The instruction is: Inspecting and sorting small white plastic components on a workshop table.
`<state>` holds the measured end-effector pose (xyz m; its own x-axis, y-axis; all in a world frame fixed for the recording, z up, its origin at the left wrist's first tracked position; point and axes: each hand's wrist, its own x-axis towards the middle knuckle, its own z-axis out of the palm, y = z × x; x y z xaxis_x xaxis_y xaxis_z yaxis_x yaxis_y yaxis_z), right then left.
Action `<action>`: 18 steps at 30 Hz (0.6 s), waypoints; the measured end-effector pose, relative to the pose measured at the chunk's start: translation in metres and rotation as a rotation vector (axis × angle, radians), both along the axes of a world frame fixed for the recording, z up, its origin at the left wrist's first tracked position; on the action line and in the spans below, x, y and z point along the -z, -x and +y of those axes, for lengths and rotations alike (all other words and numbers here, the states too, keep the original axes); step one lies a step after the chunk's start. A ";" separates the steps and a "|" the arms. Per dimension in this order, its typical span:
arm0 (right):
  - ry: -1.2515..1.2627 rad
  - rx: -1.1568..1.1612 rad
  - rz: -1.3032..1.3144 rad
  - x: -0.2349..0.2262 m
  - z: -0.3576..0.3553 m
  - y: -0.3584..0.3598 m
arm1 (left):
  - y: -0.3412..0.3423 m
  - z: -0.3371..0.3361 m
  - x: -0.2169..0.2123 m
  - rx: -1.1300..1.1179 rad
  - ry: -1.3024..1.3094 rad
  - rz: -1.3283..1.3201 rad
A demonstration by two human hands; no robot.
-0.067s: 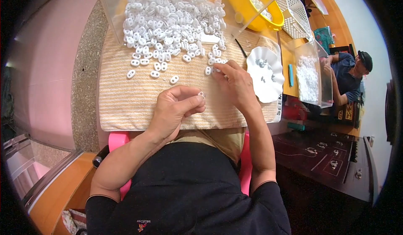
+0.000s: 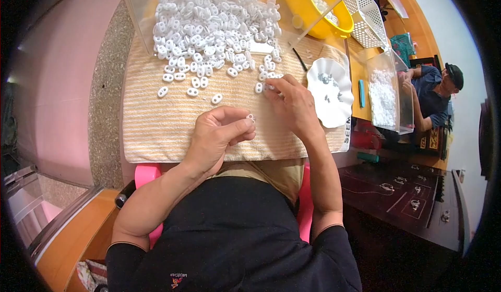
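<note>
A heap of white two-hole pieces point(image 2: 214, 26), too many for me to count, covers the far end of the striped towel point(image 2: 156, 125); four strays lie apart nearer me. One small white piece point(image 2: 250, 118) sits pinched between my left hand's point(image 2: 219, 135) thumb and forefinger, fingers curled close; its long axis I cannot tell. My right hand point(image 2: 295, 104) rests half-closed, fingertips touching loose pieces at the heap's edge, just beside one white scalloped dish point(image 2: 330, 91).

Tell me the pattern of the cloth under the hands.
Thin orange and cream stripes on the towel-like cloth, clearest in the head view.
</note>
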<state>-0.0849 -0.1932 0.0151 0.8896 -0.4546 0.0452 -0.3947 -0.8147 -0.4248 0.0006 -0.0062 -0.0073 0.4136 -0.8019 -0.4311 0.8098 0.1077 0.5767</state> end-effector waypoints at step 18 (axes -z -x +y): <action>-0.085 -0.081 -0.074 0.001 0.009 -0.003 | -0.001 0.000 0.005 0.022 0.023 0.003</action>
